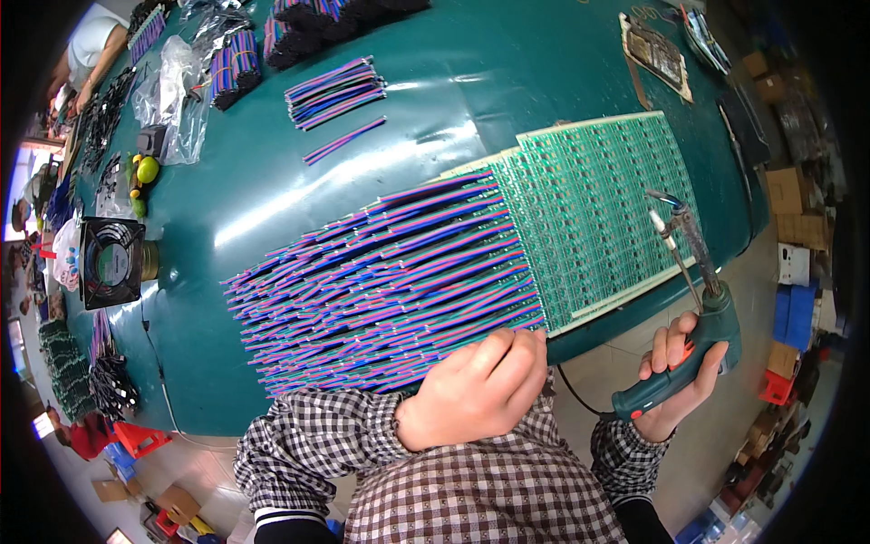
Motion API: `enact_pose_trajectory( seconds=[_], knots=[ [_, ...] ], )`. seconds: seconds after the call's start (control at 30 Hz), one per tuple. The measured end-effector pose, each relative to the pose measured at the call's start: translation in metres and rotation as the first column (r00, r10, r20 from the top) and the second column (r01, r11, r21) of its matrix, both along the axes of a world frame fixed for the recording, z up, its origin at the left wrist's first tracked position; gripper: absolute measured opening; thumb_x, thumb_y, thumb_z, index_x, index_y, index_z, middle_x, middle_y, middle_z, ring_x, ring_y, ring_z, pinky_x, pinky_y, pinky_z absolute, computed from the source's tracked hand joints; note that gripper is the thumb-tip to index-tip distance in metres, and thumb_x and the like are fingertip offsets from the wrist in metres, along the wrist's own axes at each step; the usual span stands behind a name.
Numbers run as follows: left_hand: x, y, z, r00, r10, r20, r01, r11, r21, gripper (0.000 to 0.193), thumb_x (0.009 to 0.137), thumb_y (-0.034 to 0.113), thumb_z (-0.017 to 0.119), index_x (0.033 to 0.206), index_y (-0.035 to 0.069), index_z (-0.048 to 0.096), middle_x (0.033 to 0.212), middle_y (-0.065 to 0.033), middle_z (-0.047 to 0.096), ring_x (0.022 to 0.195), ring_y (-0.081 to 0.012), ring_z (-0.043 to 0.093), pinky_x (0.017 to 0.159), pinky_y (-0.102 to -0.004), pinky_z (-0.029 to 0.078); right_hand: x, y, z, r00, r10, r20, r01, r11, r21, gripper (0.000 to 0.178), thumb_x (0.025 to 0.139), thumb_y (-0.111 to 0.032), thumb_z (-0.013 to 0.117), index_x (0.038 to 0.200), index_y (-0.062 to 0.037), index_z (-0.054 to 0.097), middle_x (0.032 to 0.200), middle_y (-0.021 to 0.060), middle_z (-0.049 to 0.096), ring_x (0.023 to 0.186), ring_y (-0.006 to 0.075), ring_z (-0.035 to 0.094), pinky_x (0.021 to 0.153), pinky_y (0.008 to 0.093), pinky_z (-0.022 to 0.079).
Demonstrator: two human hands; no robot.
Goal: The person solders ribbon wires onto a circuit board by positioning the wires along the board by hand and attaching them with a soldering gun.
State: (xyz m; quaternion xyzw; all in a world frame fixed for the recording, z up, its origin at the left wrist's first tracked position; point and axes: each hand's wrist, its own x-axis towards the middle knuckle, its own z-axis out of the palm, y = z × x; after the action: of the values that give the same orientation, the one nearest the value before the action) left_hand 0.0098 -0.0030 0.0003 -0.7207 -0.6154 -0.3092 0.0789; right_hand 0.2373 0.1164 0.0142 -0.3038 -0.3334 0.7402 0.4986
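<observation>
The right hand is wrapped round the handle of a green soldering gun, closed firmly, with the first fingers around the orange trigger. The gun points up and away from that grip, its dark tip and a thin pale-ended tube standing in front of the right-hand part of the circuit boards; from here I can't tell how high it hangs over them. A black cord loops out to the left of the handle's lower end.

The left hand is curled, its fingers drawn close together at the boards' near left corner, beside the ends of the closest coloured wires. Its fingertips are turned away, so I can't tell whether they pinch a wire. The boards lie just beyond that hand and to its right, in a wide green sheet on the table. Row upon row of the wires, pink, blue, green and black, runs leftward from the sheet's left edge, beyond and to the left of the same hand.

Farther beyond the left hand sit a single strip of wire and a small stack of strips. Well to its left stands a square black fan, with a yellow-green fruit a little beyond it.
</observation>
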Motion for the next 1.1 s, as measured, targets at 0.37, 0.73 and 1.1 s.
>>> enact_pose_trajectory(
  seconds=[0.37, 0.73, 1.1],
  knots=[
    [-0.104, -0.044, 0.105, 0.151, -0.431, 0.889, 0.439, 0.835, 0.330, 0.030, 0.096, 0.011, 0.070, 0.123, -0.004, 0.069, 0.111, -0.0146, 0.064, 0.103, -0.0288, 0.065, 0.091, -0.0367, 0.052, -0.014, 0.059, 0.011, 0.999, 0.035, 0.017, -0.034, 0.997, -0.065, 0.054, 0.108, -0.055, 0.042, 0.123, -0.0034, 0.051, 0.076, 0.0017, 0.046, 0.063, 0.0107, 0.047, 0.047, 0.0241, 0.048],
    [-0.153, -0.047, 0.094, 0.224, -0.569, 0.791, 0.330, 0.808, 0.488, 0.016, 0.100, 0.016, 0.067, 0.104, 0.000, 0.068, 0.100, -0.0166, 0.068, 0.088, -0.0343, 0.066, 0.078, -0.0444, 0.053, -0.055, 0.079, 0.041, 0.952, 0.061, 0.300, -0.017, 0.989, -0.148, 0.049, 0.100, -0.061, 0.057, 0.113, -0.0136, 0.058, 0.083, -0.0001, 0.055, 0.072, 0.0122, 0.053, 0.066, 0.0274, 0.050],
    [-0.222, -0.005, 0.049, 0.722, 0.242, 0.648, -0.088, 0.961, -0.261, 0.019, 0.091, 0.008, 0.073, 0.108, 0.004, 0.069, 0.103, -0.0111, 0.069, 0.099, -0.0299, 0.068, 0.087, -0.0389, 0.055, -0.048, 0.099, 0.026, 0.932, -0.026, 0.363, 0.095, 0.980, -0.175, 0.047, 0.106, -0.053, 0.049, 0.120, -0.0081, 0.054, 0.080, -0.0002, 0.050, 0.069, 0.0130, 0.048, 0.058, 0.0278, 0.047]
  ],
)
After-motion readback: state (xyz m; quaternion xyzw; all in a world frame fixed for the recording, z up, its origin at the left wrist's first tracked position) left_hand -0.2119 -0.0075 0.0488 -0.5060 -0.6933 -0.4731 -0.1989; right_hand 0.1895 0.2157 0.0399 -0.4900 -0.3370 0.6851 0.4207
